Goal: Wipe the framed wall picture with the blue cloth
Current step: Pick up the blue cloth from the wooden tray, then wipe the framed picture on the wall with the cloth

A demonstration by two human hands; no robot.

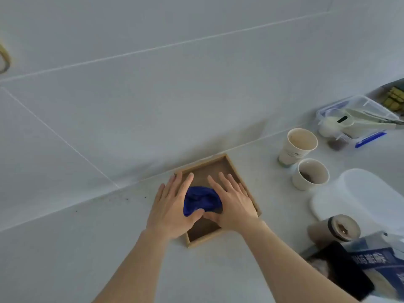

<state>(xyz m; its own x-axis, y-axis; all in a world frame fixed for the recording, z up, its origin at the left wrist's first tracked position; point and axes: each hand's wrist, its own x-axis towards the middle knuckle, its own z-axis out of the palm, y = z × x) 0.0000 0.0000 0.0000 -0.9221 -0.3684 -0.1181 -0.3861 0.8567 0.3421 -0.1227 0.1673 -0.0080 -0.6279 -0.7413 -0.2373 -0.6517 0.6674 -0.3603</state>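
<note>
Crumpled blue cloth [202,201] on wooden frame [234,164]

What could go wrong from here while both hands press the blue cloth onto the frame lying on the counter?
The wooden frame lies loose on the counter, so pressure from the left hand and right hand may slide it toward the two paper cups close by and tip them. The bunched blue cloth covers only a small patch, so the corners may be missed.

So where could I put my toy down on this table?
Left of the wooden frame the table is bare out to the wall. The right side is crowded: two paper cups, a white lid, a plastic box, a jar and a carton.
</note>
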